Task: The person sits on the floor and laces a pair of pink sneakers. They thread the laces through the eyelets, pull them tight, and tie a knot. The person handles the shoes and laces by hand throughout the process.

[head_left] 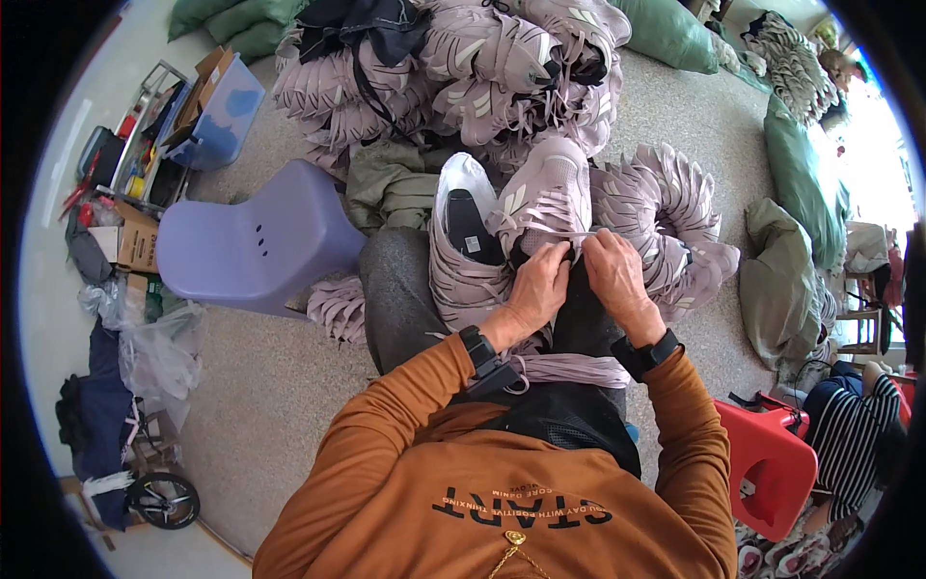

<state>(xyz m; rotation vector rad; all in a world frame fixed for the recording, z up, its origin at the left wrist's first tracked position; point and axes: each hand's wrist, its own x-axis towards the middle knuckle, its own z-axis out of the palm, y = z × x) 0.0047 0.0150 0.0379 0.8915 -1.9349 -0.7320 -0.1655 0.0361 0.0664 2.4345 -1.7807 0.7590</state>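
In front of me, toe pointing away, lies a pale pink sneaker upper [550,188] with pink laces [552,210] across its tongue. My left hand [536,289] is closed at the opening of this upper, its fingertips pinched on the edge. My right hand [617,278] pinches a stretch of lace at the right side of the opening. Just left of it stands a stack of nested uppers [463,261], the top one showing a white lining and a dark insole. A bundle of loose pink shoelaces [569,371] lies across my lap.
A large heap of uppers [482,77] rises beyond, and a curved row of nested uppers [666,207] sits at right. A purple chair [260,236] stands left, a red stool [767,468] right. Green sacks [805,183] and a blue bin [227,111] line the sides. Another person sits at far right.
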